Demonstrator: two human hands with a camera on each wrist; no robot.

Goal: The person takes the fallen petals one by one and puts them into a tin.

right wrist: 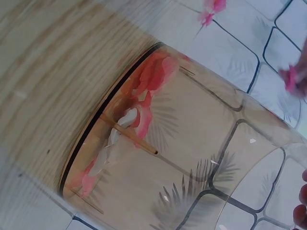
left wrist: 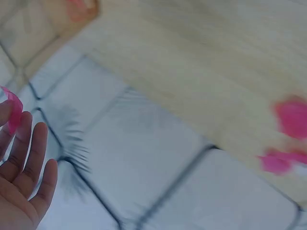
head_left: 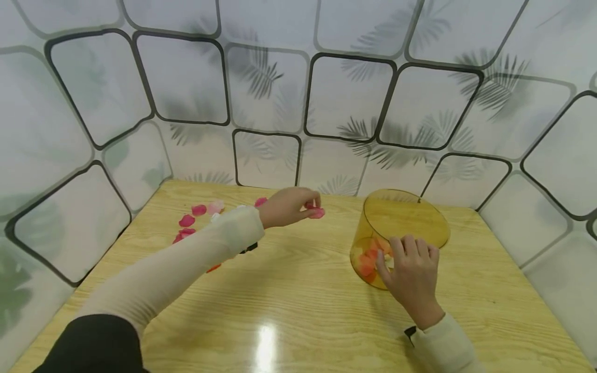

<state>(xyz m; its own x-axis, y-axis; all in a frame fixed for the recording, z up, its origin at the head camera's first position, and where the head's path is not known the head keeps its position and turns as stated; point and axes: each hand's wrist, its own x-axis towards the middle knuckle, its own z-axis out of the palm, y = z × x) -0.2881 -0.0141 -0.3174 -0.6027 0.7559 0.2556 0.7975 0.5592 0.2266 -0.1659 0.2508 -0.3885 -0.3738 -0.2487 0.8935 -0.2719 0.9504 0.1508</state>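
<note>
Pink petal [head_left: 318,213] between thumb [left wrist: 5,113] and fingers [left wrist: 36,151] of the left hand [head_left: 288,207]

The head view looks forward and down from above, farthest off, with the left hand [head_left: 286,206], right hand [head_left: 415,274], table [head_left: 303,311] and wall [head_left: 350,93] in frame. The left wrist view sits close to its hand, at its left edge, and is turned so the wall falls below the table. The right wrist view, also tilted, faces the side of the jar [head_left: 368,230] from close by. All three share the held petal [head_left: 317,213].
</note>
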